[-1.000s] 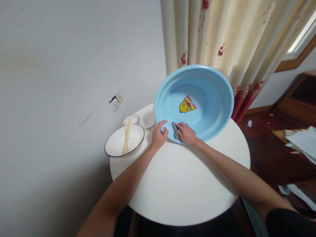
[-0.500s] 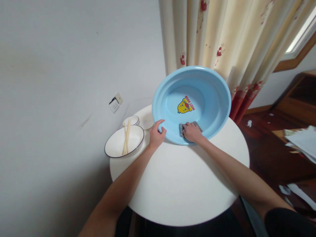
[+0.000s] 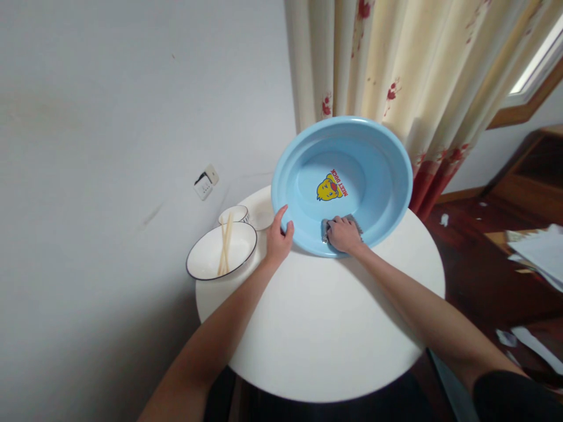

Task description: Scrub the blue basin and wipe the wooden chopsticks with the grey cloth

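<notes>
A light-blue plastic basin (image 3: 387, 170), with a yellow duck print inside, stands tilted toward me on a round white table (image 3: 321, 334). My left hand (image 3: 278, 241) is at the basin's left rim, thumb and index finger a little apart over the edge; its other fingers are partly hidden. Inside the basin, my right hand (image 3: 345, 235) presses a grey cloth (image 3: 353, 221) against the lower wall near the front rim. The fingers of that hand are bent around the cloth, which shows on both sides of them.
Left of the basin, a large white bowl (image 3: 209, 255) with a dark rim carries wooden chopsticks (image 3: 226, 243). Behind it are a smaller bowl (image 3: 233, 215) and a white dish (image 3: 260, 217). A wall is close on the left, a curtain (image 3: 373, 64) behind; papers (image 3: 539, 249) lie at right.
My left hand's index finger and thumb have straightened upward at the rim. My right hand and the cloth have shifted slightly to the right and up the basin's wall.
</notes>
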`<state>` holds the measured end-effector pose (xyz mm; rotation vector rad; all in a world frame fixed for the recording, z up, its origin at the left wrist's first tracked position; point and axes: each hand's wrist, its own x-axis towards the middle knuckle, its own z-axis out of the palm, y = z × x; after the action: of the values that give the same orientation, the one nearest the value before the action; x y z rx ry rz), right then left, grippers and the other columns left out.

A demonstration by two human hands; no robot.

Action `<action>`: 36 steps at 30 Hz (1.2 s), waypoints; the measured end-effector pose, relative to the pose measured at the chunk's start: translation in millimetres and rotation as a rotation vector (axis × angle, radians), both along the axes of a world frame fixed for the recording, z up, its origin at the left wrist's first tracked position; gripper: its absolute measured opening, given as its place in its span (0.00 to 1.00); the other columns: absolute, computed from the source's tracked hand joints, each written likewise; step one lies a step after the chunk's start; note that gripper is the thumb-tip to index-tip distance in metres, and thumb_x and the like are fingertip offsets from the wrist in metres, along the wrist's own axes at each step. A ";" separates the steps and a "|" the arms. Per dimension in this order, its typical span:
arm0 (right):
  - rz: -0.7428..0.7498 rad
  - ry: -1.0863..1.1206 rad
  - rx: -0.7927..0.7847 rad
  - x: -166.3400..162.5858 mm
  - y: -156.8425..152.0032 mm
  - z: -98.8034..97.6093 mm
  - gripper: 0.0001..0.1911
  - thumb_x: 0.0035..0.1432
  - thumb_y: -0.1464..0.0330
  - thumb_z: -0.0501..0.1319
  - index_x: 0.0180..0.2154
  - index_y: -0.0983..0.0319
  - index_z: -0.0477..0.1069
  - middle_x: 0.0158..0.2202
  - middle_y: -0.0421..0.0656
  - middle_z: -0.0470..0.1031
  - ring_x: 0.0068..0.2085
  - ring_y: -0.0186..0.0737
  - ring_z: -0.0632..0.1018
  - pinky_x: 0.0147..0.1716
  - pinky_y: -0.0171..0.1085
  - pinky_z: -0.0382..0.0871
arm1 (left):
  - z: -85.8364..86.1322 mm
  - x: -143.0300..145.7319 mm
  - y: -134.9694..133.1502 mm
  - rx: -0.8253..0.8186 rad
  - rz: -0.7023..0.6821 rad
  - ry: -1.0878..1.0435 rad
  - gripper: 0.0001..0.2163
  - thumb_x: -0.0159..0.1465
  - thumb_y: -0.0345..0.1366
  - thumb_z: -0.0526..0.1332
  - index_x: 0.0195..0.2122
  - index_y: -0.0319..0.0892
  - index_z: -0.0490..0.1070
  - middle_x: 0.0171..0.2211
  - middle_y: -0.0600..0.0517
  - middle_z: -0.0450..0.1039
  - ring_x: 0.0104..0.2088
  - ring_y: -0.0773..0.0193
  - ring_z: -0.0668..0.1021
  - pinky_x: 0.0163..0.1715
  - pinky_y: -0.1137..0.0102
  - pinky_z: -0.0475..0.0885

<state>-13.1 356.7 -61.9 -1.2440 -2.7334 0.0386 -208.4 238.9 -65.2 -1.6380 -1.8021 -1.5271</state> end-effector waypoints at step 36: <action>0.155 0.123 -0.106 -10.5 -9.4 1.3 0.25 0.74 0.65 0.46 0.68 0.57 0.63 0.62 0.50 0.72 0.58 0.51 0.74 0.57 0.44 0.63 | -2.5 5.8 -0.7 -0.079 -0.061 -0.010 0.23 0.68 0.30 0.55 0.65 0.40 0.64 0.61 0.41 0.74 0.26 0.72 0.73 0.37 0.70 0.76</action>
<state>-23.6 347.3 -60.6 -1.0139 -2.7449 0.2706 -202.6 238.2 -67.7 -1.7391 -1.8558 -1.5098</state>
